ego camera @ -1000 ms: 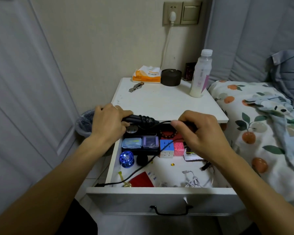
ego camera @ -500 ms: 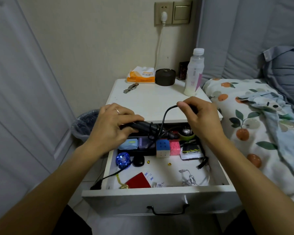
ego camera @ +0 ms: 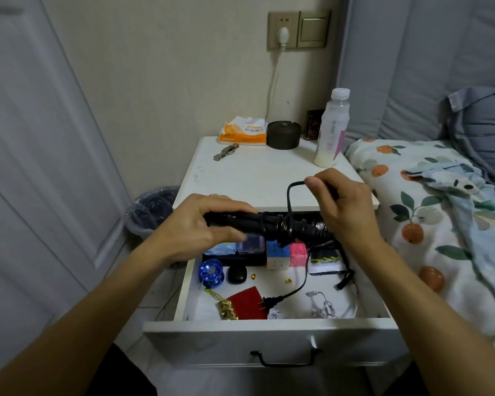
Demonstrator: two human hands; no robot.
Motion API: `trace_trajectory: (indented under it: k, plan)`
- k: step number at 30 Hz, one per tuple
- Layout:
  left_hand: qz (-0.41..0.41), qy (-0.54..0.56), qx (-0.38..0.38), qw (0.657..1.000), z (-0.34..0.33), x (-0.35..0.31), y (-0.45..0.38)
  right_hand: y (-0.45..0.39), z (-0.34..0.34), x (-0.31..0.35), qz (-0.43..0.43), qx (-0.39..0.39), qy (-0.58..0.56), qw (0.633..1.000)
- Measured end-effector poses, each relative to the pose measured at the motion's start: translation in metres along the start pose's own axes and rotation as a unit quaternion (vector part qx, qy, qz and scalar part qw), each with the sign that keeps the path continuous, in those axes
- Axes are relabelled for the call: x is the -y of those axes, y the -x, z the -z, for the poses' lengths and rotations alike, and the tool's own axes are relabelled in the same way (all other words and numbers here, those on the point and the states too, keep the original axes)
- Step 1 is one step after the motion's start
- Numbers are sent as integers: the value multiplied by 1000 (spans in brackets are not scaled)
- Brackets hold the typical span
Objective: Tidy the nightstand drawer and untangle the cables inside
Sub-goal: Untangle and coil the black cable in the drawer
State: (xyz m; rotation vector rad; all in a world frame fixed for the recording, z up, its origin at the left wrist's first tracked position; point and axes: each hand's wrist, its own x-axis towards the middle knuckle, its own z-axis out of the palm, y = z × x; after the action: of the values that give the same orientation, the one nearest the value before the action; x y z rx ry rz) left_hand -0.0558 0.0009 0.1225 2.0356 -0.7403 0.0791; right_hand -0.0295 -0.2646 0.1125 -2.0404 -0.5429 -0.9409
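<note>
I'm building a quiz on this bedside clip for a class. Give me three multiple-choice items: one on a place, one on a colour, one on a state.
1. Where does the plug of the black cord lie?
A. inside the open drawer
B. on the nightstand top
C. in the bin

2. What colour is the yo-yo in the drawer?
A. red
B. blue
C. green

3. What is the right hand doing?
A. resting flat on the bed
B. pinching the black cord
C. pulling the drawer handle

Answers:
1 A: the plug's prongs rest by the red pouch on the drawer floor.
2 B: it is clear blue, at the drawer's left side.
3 B: thumb and fingers hold a loop of cord above the black tool that the left hand grips.
</note>
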Motion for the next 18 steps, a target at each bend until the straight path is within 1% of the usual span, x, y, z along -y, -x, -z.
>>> trace_trajectory:
  k: [1, 3, 5, 7, 9, 12, 14, 16, 18]
  plan:
    - [4, 26, 9, 1000, 0, -3, 0, 0, -1, 4, -21, -10, -26, 999]
    - [18, 47, 27, 998, -2, -7, -1, -3, -1, 15, -41, -54, -75, 995]
    - [42, 38, 49, 997, -5, -9, -3, -9, 4, 25, -19, -103, -92, 990]
    - [74, 41, 76, 994, -6, -10, -4, -13, 10, 29, 4, -111, -97, 989]
    - [104, 55, 93, 989, -5, -11, -4, -15, 17, 26, -13, -72, -116, 991]
    - [126, 74, 83, 986, -1, -10, -3, -14, 23, 14, -84, 31, -140, 986]
    - [141, 131, 84, 978, -1, -11, -1, -9, 20, 7, -121, 93, -136, 979]
    - [141, 190, 98, 967, -3, -13, 1, -4, 14, 7, -121, 130, -115, 977]
    - [136, 230, 112, 957, -8, -15, 0, 0, 7, 12, -114, 144, -129, 975]
